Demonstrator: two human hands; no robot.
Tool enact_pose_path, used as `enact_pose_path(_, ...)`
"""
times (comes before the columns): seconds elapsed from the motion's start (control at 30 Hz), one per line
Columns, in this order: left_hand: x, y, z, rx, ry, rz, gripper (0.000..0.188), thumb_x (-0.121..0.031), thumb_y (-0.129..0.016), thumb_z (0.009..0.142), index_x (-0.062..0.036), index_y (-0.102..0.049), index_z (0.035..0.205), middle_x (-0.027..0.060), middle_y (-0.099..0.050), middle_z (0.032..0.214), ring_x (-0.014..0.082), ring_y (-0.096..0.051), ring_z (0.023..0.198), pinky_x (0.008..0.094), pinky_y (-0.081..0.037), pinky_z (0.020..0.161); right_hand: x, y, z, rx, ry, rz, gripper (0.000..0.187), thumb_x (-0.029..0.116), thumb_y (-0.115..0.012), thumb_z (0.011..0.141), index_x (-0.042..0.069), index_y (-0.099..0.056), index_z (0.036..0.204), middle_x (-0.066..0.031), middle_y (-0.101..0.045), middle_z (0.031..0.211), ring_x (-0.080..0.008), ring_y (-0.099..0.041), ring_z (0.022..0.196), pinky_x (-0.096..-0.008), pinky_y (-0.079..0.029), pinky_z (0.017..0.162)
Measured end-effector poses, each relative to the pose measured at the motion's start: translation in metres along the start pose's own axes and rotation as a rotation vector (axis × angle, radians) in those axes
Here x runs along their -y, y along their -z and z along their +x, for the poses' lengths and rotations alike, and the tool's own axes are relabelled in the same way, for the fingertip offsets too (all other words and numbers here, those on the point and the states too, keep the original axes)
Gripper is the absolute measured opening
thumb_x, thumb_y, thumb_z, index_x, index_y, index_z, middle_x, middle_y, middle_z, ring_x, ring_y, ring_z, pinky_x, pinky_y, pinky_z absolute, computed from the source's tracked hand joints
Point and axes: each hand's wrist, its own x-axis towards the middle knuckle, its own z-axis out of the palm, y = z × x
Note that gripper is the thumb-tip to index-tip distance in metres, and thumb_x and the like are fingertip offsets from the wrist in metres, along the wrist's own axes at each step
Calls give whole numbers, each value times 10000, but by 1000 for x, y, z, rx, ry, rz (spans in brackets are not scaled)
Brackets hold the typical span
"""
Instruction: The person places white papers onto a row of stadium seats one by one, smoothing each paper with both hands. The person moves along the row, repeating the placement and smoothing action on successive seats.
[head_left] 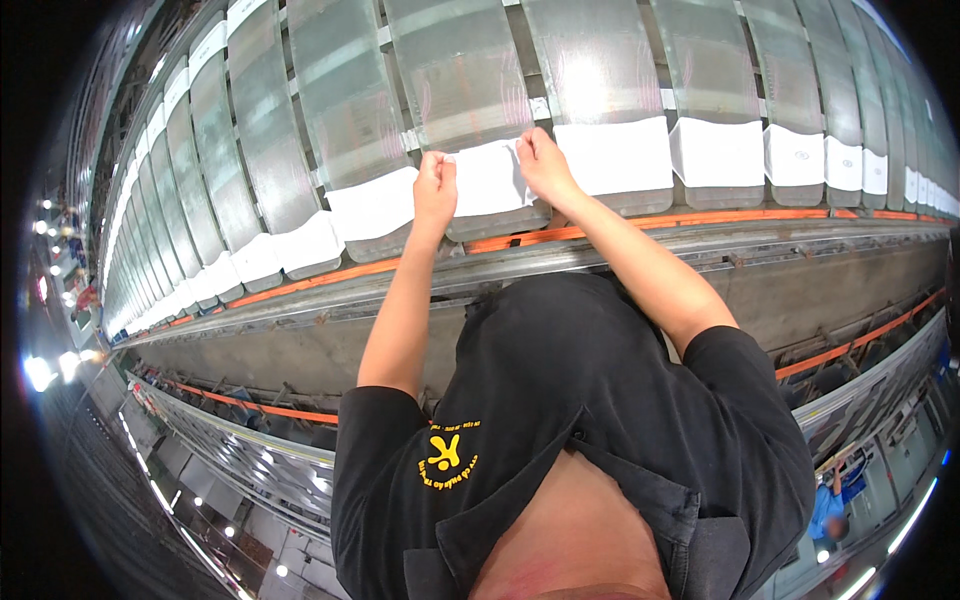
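Observation:
A white band of thin, soft-looking material [487, 178] lies across the lower part of a flat, greyish see-through panel [462, 75] in front of me. My left hand [435, 192] is closed in a pinch at the band's left edge. At its upper right corner, my right hand [545, 165] also pinches, fingers bent inward. The fingertips hide exactly how much of the band each hand grips. The panel's rounded grey end shows below the band. Similar white bands [612, 158] wrap the neighbouring panels on both sides.
A long row of such panels [595, 60] curves away left and right. Below their ends run an orange strip [690, 219] and a metal rail [800, 236]. Bright lamps [40, 374] shine at the far left. A person in blue [826, 510] is at the lower right.

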Motion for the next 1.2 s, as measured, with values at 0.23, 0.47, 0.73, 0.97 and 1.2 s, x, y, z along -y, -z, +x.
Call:
enact_pose_path(0.23, -22, -23, -31, 98, 122, -354, 210, -211, -542, 1036, -49, -605, 918, -47, -535, 715, 42, -462, 651, 245, -377, 571, 32, -23, -47, 343, -211, 235, 426, 367, -595, 1016, -23, -638, 850, -77, -628, 722, -145, -556, 686, -355, -471, 653)
enact_pose_path(0.47, -21, -19, -61, 30, 31, -502, 181, -155, -505, 1017, -51, -615, 918, -37, -574, 781, 53, -482, 701, 251, -396, 618, 69, -21, -83, 435, 1, 236, 434, 411, -527, 1072, 21, -673, 952, 34, -550, 718, -65, -462, 664, -286, -396, 588)
enact_pose_path(0.73, -11, -1, -87, -63, 80, -563, 165, -159, -541, 1018, -51, -601, 908, -44, -553, 781, 48, -471, 721, 242, -392, 641, 66, -9, -111, 317, 89, 181, 372, 292, -619, 1021, 4, -540, 798, -72, -502, 657, -136, -434, 642, -362, -418, 593)
enact_pose_path(0.97, -22, 14, -102, -61, -45, -336, 189, -170, -518, 1044, -53, -584, 912, -47, -550, 823, 48, -483, 773, 229, -395, 694, 75, 18, -124, 282, 100, 80, 346, 282, -648, 1010, 12, -542, 822, -58, -503, 657, -120, -433, 642, -340, -412, 583)
enact_pose_path(1.2, -43, 39, -120, 0, -69, -430, 156, -131, -556, 1034, -40, -599, 914, -57, -537, 805, 33, -454, 775, 228, -381, 698, 88, 43, -138, 382, 93, 222, 221, 230, -666, 1005, 23, -631, 938, -36, -630, 772, -113, -574, 722, -304, -497, 687)
